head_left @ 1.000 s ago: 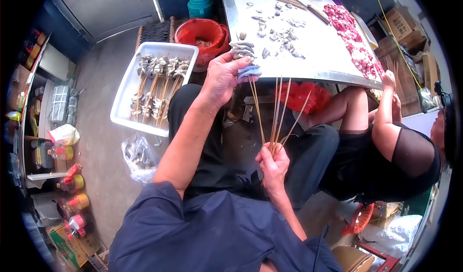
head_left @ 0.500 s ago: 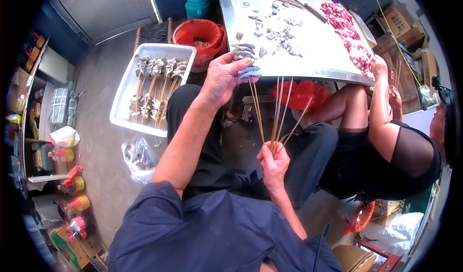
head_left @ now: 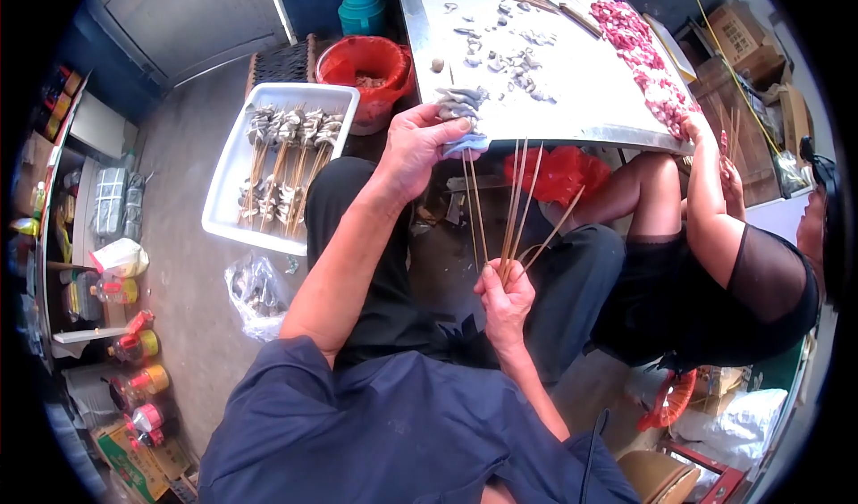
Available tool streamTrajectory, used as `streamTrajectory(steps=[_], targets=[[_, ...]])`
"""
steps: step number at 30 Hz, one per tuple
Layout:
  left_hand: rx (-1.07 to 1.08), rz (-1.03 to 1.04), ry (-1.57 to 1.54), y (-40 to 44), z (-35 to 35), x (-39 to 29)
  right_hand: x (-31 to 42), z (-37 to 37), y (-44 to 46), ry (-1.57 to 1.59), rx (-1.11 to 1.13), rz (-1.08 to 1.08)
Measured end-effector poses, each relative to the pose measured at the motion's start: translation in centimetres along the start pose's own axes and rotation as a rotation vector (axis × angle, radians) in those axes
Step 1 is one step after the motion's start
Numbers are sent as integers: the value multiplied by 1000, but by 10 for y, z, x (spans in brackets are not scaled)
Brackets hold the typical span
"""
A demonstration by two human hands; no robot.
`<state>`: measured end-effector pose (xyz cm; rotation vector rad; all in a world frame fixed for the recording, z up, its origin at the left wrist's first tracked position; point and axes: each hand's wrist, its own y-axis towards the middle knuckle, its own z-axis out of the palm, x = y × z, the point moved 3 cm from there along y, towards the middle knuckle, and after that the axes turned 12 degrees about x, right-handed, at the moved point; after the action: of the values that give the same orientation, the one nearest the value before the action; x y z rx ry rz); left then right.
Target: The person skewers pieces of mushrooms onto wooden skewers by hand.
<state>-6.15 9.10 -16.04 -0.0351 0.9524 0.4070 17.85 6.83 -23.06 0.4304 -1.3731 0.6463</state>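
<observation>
My left hand (head_left: 416,151) is closed at the table's near edge around a stack of grey, folded meat pieces (head_left: 461,102). A thin skewer tip sticks up above the stack, and a pale blue piece of material (head_left: 466,146) lies under the fingers. Two skewers run from below this stack down towards my right hand (head_left: 506,306). That hand, low over my lap, is closed on a fanned bundle of bamboo skewers (head_left: 514,209). More grey pieces (head_left: 527,71) lie scattered on the white tabletop (head_left: 572,111).
A white tray (head_left: 214,202) of loaded skewers stands left of my knee, near a red bucket (head_left: 391,97) and a teal flask (head_left: 361,11). Red meat (head_left: 630,48) lines the table's right side; another person's hand (head_left: 693,127) touches it. A knife (head_left: 581,20) lies behind.
My left hand and the grey stack have shifted slightly right relative to the table. The skewer tip above the stack shows more clearly. My right hand has barely moved.
</observation>
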Motion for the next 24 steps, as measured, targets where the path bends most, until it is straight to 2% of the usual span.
streamTrajectory(steps=[9,14,17,19,20,22,24], targets=[[89,-27,5,-10,9,10,0,5,5,36,-14,-27],[125,-53,-8,-10,14,14,5,2,7,27,-12,45],[122,-66,-14,-9,14,11,6,-3,10,25,-51,-34],[92,-38,104,-9,13,9,10,-7,12,22,-46,-45],[96,-37,106,-8,14,8,10,-8,12,19,-41,-49],[-27,108,75,-10,14,2,11,-10,11,14,-39,-54],[-64,112,69,-10,14,0,9,-10,10,7,-34,-54]])
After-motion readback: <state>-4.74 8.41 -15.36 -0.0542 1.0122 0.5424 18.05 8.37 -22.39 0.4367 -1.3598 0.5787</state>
